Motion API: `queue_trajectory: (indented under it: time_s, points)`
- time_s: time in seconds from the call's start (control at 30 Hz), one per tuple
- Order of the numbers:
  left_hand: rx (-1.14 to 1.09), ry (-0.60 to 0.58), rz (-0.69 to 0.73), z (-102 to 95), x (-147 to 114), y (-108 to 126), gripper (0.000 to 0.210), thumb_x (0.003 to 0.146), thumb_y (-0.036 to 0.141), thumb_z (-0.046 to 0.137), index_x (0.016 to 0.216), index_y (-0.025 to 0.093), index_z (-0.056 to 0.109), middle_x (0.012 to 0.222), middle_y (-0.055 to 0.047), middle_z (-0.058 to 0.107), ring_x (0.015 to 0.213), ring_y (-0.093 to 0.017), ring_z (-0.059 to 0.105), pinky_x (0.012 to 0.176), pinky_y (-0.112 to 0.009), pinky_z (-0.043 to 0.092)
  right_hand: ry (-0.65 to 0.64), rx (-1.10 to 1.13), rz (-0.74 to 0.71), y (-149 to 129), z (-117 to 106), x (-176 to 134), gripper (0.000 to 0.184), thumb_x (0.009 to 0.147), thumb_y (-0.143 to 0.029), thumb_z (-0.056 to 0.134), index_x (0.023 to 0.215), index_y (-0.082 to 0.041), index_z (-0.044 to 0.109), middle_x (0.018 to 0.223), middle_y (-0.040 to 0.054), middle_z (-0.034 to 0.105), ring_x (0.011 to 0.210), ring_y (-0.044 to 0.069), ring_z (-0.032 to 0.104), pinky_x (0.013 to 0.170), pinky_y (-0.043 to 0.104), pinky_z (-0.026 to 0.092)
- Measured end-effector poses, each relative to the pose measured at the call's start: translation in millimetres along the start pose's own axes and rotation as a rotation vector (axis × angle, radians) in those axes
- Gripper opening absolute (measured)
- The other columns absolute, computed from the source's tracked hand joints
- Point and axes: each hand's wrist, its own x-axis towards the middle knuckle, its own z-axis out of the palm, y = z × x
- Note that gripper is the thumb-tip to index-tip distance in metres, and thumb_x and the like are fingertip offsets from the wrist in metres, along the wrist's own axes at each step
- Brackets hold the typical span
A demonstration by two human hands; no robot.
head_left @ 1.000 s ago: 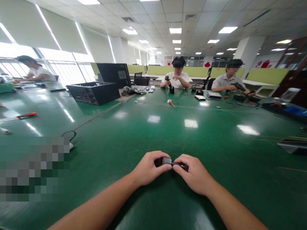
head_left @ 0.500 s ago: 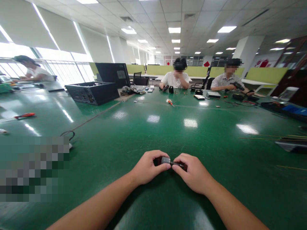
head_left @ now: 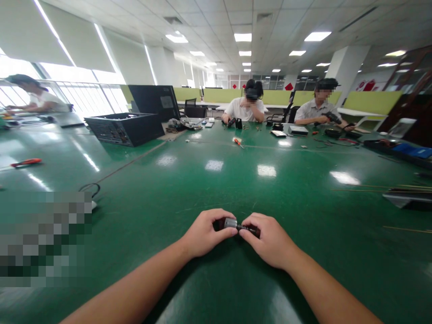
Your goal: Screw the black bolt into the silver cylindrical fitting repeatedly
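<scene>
Just above the green tabletop (head_left: 216, 189), my left hand (head_left: 203, 234) pinches a small silver cylinder (head_left: 231, 223) between thumb and fingers. It looks like a little motor. A thin dark shaft (head_left: 248, 228) extends from its right side, and my right hand (head_left: 272, 240) closes thumb and fingers on that shaft. The two sets of fingertips almost meet where cylinder and shaft join. My palms and fingers hide parts of both ends.
An open black computer case (head_left: 126, 128) stands at the back left. An orange screwdriver (head_left: 238, 143) lies mid-table, and a red-handled tool (head_left: 27, 163) lies far left. Thin rods and a dark tray (head_left: 407, 199) are at right. Several people sit around the table; one (head_left: 319, 108) holds a power drill.
The camera view has shifted slightly, so the scene sits a little more to the left and higher. Both hands keep the same grip on the cylinder and shaft.
</scene>
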Motion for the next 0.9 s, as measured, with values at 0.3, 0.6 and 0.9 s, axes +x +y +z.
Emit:
queue_trajectory:
  time_s: [0.3,0.6,0.9]
  points:
    - [-0.011,-0.054,-0.013,-0.3,1.7,-1.2,0.021,0.082,0.033,0.071,0.099,0.02,0.072,0.089,-0.001,0.07,0.081,-0.017,0.062,0.075,-0.027,0.044,-0.018,-0.016,0.009,-1.7,-0.2,-2.4,0.008,0.088,-0.026,0.062,0.085,-0.021,0.068,0.082,0.0008,0.063,0.074,0.015,0.057,0.066,0.027,0.039]
    - [0.046,-0.111,0.008,0.4,0.8,-2.7,0.023,0.081,0.032,0.073,0.101,0.021,0.071,0.088,0.0,0.069,0.081,-0.016,0.061,0.074,-0.027,0.043,-0.043,-0.055,-0.003,-1.5,0.4,-3.3,0.005,0.085,-0.022,0.064,0.087,-0.02,0.068,0.083,0.0013,0.063,0.076,0.016,0.056,0.068,0.027,0.04]
    - [0.06,-0.108,0.018,1.0,1.0,-3.0,0.024,0.082,0.034,0.073,0.102,0.021,0.071,0.088,0.0,0.069,0.081,-0.016,0.061,0.075,-0.027,0.043,-0.039,-0.053,0.006,0.4,1.5,-2.8,0.009,0.077,-0.018,0.07,0.084,-0.021,0.066,0.082,-0.0002,0.062,0.073,0.015,0.055,0.066,0.026,0.039]
